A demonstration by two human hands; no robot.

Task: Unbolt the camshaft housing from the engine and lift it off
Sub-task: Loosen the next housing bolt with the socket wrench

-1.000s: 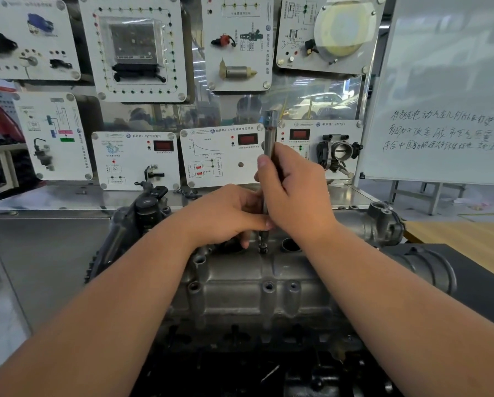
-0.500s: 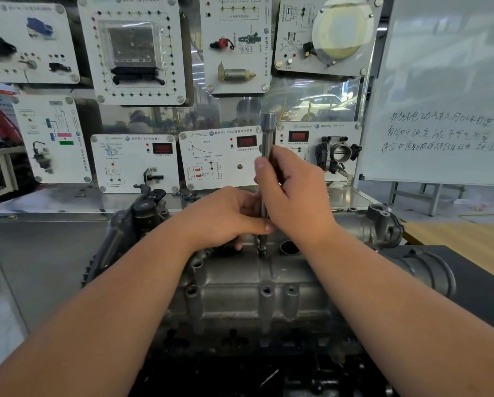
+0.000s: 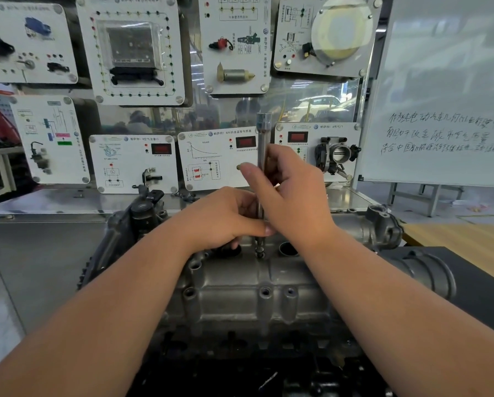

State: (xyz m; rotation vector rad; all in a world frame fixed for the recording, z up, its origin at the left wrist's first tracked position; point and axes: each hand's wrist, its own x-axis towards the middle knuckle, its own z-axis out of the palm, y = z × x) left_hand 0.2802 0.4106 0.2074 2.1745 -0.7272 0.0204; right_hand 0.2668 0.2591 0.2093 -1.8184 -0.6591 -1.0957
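- Both hands keep a grip on one long socket extension bar (image 3: 261, 167), which stands almost upright over the engine.
- The right hand (image 3: 293, 196) is curled round the middle of the bar, with the thumb pointing up and to the left beside the shaft.
- The left hand (image 3: 228, 217) holds the lower part of the bar; its thumb lies across the shaft, and its fingers are folded down toward the metal below.
- The top end of the bar, with a wider socket-shaped head, rises free above the right hand.
- The bottom tip of the bar sits in a bolt hole (image 3: 259, 255) on the upper edge of the camshaft housing (image 3: 240, 282).
- The camshaft housing is a grey cast metal part; it lies on top of the engine (image 3: 240, 368), directly under the two hands and between the forearms.
- Along its front face several round bolt bosses (image 3: 265, 291) are visible, and a larger round opening (image 3: 288, 249) is just right of the bar tip.
- Behind the engine stand white training panels (image 3: 134, 163) with red displays and small car parts.
- A throttle body (image 3: 338, 154) is fixed on the panel to the right of the bar.
- A whiteboard (image 3: 446, 90) with handwriting stands at the far right.
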